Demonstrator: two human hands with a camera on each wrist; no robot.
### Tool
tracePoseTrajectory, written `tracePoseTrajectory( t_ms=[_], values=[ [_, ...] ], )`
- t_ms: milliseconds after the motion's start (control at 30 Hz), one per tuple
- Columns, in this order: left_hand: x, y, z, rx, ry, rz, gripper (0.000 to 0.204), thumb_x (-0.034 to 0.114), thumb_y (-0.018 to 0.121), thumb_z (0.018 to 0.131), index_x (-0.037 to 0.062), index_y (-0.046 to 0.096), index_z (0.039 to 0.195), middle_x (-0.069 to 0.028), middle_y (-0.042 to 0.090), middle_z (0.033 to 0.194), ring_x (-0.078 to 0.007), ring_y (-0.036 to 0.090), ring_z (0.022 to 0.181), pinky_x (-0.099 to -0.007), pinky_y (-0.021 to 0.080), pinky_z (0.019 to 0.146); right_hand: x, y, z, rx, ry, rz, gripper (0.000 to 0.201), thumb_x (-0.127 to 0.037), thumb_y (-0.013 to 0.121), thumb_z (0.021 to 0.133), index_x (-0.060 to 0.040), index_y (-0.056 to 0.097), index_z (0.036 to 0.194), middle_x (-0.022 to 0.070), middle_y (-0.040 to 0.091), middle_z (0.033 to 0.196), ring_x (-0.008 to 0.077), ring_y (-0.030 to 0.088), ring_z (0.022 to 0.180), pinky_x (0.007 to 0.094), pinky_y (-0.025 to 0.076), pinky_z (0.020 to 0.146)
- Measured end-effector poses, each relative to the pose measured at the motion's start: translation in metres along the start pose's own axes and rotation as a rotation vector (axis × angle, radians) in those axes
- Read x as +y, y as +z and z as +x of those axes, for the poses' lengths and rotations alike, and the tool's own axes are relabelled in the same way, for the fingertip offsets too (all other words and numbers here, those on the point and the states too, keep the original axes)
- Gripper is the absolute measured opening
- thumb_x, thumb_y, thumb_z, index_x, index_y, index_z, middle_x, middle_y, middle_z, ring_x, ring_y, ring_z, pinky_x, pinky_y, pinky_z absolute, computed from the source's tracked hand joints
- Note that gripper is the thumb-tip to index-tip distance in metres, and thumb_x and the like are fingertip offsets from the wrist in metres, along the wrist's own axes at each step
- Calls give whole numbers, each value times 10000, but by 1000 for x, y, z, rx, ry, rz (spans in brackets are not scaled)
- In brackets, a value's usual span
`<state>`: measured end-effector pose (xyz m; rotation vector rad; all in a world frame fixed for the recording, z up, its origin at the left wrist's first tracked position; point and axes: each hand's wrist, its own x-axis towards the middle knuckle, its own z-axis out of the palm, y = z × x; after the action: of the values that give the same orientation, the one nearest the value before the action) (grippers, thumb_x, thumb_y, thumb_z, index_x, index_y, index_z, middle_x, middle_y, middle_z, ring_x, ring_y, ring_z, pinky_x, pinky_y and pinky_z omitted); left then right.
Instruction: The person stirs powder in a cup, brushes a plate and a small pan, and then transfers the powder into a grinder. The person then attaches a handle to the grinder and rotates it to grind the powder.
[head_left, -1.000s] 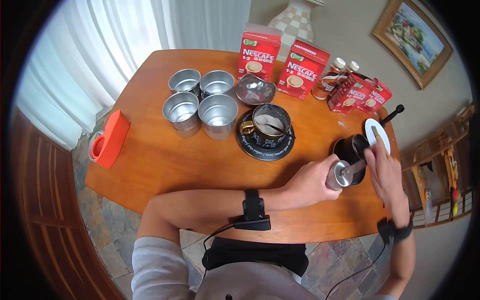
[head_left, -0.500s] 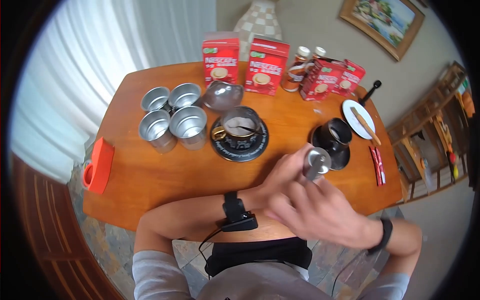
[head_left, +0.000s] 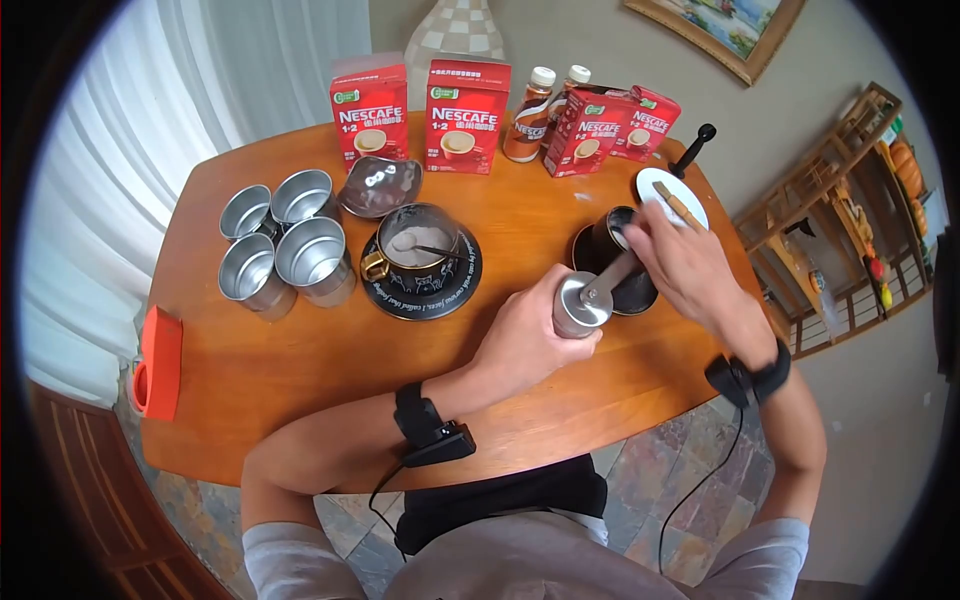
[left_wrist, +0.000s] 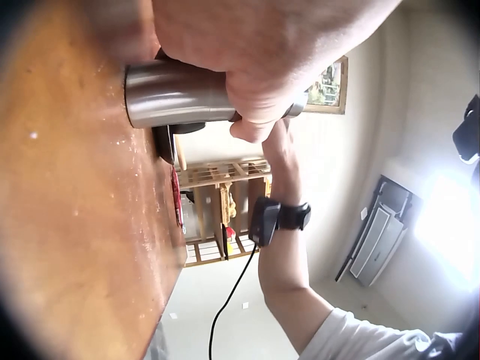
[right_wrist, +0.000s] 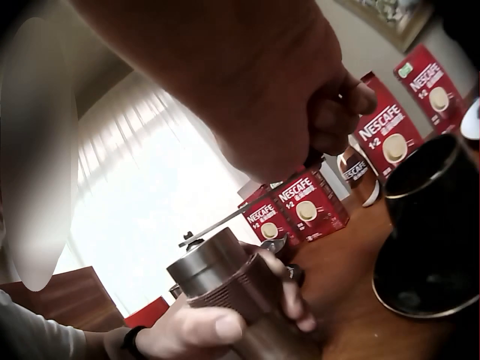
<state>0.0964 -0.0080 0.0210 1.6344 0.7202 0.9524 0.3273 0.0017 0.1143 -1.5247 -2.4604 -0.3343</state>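
Observation:
A hand coffee grinder (head_left: 583, 303) stands upright near the front of the table; the left wrist view has its steel base close against the wood. My left hand (head_left: 525, 335) wraps round its body, thumb and fingers on opposite sides in the right wrist view. From the lid, the flat crank arm (head_left: 612, 276) points up and right in the head view. My right hand (head_left: 695, 265) holds the crank's outer end with curled fingers (right_wrist: 334, 124), which hide the knob. Just behind the grinder, a black cup (head_left: 610, 235) stands on a black saucer (head_left: 636, 297).
Left of centre, a gold-handled black cup (head_left: 418, 275) holds pale powder and a spoon. Several metal cups (head_left: 312, 265) and a dark bowl (head_left: 380, 188) sit beyond. Nescafe boxes (head_left: 466, 120) and bottles (head_left: 525, 130) line the back. A white plate (head_left: 652, 181) bears a brown stick.
The crank and right hand have swung round toward my body and back out to the upper right. The left hand keeps its hold on the grinder. The head view has turned rightward.

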Motion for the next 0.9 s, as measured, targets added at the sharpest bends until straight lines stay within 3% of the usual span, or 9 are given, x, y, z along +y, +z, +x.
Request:
tracePoseTrajectory(
  t_ms=[167,267,367,433,467,533,600,700,900],
  values=[
    [1,0,1,2,-16,-17,435,146,850,824,22,617,1169,-101,719,1022,-153,686,941,-344,542,868,-50,-27,-82,-34,200,6,184,-239,640,1036,-84,547,1003,111,634,713,340,637,576,456,483,529],
    [-2,2,1,21,42,-17,403,135,865,825,39,621,1131,-76,704,987,-131,654,895,-325,535,830,-86,-33,-95,56,-162,-38,200,-243,689,976,-116,545,921,41,496,659,207,522,503,362,380,470],
    [5,2,-1,30,-14,0,399,87,825,805,39,611,1139,-150,741,965,-314,742,887,-403,556,820,-125,-39,-73,-20,-433,-236,253,-321,671,992,-140,516,906,4,519,711,143,488,497,330,324,464],
    [2,-1,1,-8,25,22,389,148,866,845,41,616,1123,-74,726,960,-150,688,827,-341,540,764,-142,-26,-40,49,-559,-280,284,-367,617,1005,-140,490,891,-2,502,672,164,491,495,332,329,466],
    [1,24,-9,404,213,301,383,130,877,839,46,623,1112,-47,691,930,-124,636,800,-317,525,740,-147,-22,-17,97,-586,-350,291,-380,606,1002,-130,496,901,17,522,657,178,525,503,348,350,465],
    [-6,41,-14,589,306,465,397,122,886,830,45,632,1126,-31,672,917,-107,612,804,-297,520,740,-156,-10,30,10,-550,-225,302,-384,586,1015,-104,509,931,71,592,654,236,609,542,395,404,471],
    [-22,9,-1,125,115,242,440,140,882,826,32,636,1175,-53,702,950,-126,667,866,-304,540,789,-137,16,75,-55,-481,-9,310,-371,566,1046,-72,518,978,138,675,703,307,689,608,455,461,495],
    [-5,3,1,52,53,44,426,141,860,825,31,628,1165,-69,715,993,-143,685,926,-322,550,856,-77,23,115,-123,-264,21,313,-358,543,1082,-49,508,1045,165,699,731,401,698,660,521,498,537],
    [0,0,1,15,10,18,446,134,845,830,23,599,1184,-90,713,993,-153,683,914,-334,543,848,-1,3,19,-113,53,-72,258,-298,554,1082,-45,516,1120,179,688,733,433,690,703,543,515,597]
  ],
)
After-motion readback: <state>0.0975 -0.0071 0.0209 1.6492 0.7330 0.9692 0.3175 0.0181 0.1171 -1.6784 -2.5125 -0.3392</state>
